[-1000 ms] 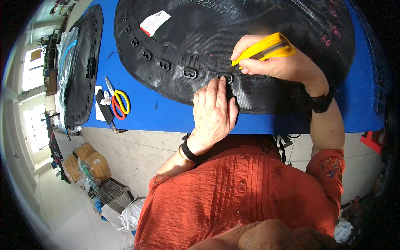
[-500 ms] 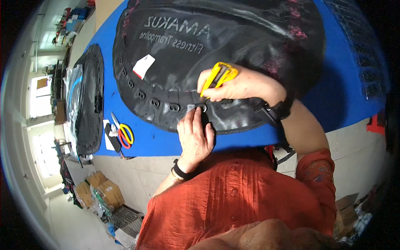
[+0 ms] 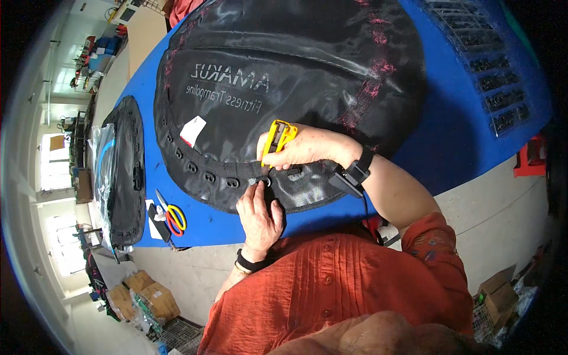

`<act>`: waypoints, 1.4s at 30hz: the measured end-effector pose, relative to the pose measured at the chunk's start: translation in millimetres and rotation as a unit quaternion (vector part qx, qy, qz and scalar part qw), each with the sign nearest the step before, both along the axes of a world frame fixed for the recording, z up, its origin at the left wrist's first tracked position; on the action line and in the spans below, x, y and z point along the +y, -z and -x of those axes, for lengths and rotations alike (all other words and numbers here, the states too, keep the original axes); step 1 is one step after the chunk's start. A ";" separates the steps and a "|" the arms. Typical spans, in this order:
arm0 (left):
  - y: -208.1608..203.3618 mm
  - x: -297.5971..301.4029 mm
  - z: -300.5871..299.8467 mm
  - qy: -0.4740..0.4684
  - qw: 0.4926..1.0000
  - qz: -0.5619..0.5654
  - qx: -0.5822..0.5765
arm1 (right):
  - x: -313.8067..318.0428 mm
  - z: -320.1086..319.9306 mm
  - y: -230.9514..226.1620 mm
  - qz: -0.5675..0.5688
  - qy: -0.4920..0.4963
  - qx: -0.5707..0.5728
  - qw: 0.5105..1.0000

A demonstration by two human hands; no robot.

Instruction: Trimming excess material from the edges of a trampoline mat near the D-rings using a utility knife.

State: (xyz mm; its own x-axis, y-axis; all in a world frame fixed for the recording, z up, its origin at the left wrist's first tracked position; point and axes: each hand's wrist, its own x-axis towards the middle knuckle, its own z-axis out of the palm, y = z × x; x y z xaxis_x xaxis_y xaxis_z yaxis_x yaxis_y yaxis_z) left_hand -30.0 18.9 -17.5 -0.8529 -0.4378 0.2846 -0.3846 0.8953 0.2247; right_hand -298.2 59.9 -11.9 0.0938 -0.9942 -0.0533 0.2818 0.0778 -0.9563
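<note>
A round black trampoline mat (image 3: 296, 65) with white lettering lies on a blue table (image 3: 455, 136). Its near rim carries a row of black strap loops with metal rings (image 3: 207, 176). My left hand (image 3: 259, 214) lies flat on that rim, fingertips pressing beside one ring. My right hand (image 3: 302, 148) is shut on a yellow thread snipper (image 3: 277, 137), its tip pointing down at the same ring. A black wrist device sits on my right wrist (image 3: 350, 176).
Scissors with red and yellow handles (image 3: 171, 216) lie on the table's near left edge. A second black mat (image 3: 125, 171) and a plastic bag lie further left. Trays of small black parts (image 3: 491, 65) sit at the far right. Cardboard boxes (image 3: 142, 296) stand on the floor.
The view has shifted, so the mat, table and both hands sit lower and further left in the picture. The snipper has swung from lying sideways to pointing down at the ring.
</note>
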 end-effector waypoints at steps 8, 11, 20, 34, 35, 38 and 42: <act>0.3 0.6 0.1 -0.003 1.000 -0.008 0.000 | -2.9 0.6 9.3 -0.010 -0.008 -0.020 1.000; 0.7 1.2 0.5 -0.005 1.000 -0.009 0.003 | -4.0 -0.3 12.4 -0.021 -0.009 -0.014 1.000; -1.3 2.4 -0.3 -0.016 0.999 -0.041 -0.001 | -3.6 -0.9 9.6 -0.031 -0.002 -0.001 1.000; -0.5 -0.1 0.1 -0.012 0.999 -0.040 0.009 | -0.3 0.3 -1.7 -0.046 0.007 0.011 0.999; -0.3 -1.0 1.8 -0.009 0.999 -0.035 0.010 | 0.1 0.4 -1.9 -0.056 0.018 0.011 0.998; -1.3 -1.0 1.3 -0.007 0.999 -0.035 0.010 | 0.1 -1.3 -0.7 -0.053 0.018 0.015 0.998; 0.4 -0.8 0.7 -0.009 0.999 -0.031 0.016 | -2.4 -1.3 0.5 -0.057 0.014 0.029 0.998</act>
